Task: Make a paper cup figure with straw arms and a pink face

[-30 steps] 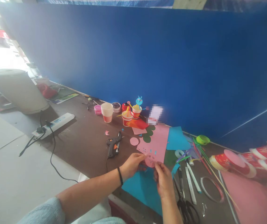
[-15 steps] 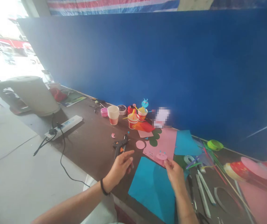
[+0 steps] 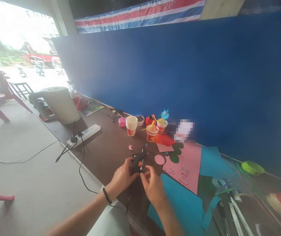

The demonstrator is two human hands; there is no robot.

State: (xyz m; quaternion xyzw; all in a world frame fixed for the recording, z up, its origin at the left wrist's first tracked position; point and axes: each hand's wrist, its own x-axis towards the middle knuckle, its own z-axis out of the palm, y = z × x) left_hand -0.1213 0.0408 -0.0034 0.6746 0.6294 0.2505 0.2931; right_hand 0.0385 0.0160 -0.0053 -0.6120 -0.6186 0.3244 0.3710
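One black glue gun sits at lower centre of the frame, the left hand curled against it, the right hand at its handle; I cannot tell whether either grips. Two decorated cups mid-frame bear yellow emblems too small for me to read.

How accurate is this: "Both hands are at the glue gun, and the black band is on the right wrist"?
Wrong on the wrist: the head view shows the black band on the left wrist, not the right. The rest stands: the left hand and right hand are both at the glue gun.
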